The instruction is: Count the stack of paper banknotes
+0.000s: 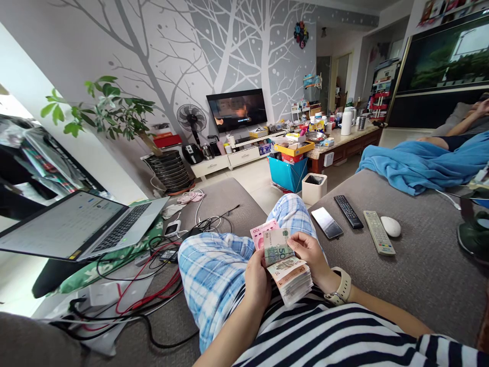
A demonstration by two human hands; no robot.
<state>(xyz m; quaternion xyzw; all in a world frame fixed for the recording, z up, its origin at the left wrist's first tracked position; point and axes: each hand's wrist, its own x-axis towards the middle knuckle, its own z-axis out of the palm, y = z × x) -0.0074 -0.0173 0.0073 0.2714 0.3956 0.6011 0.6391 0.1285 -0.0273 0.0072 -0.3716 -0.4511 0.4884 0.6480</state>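
Banknotes (pixel 293 278) sit in curled left grip (pixel 256 279), right grip (pixel 311 254) pinching one.

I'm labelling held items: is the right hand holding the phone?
No, the right hand pinches a green banknote, while the phone lies on the sofa.

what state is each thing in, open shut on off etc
Banknotes, stacked, a few spread
Left hand, closed around them
Right hand, pinching one
Watch, strap fastened
Laptop, open, screen lit
Fan, upright; running or not unclear
Television beside it, on
Phone, face up; lit or reflecting unclear
Bin, open-topped
Blue blanket, crumpled
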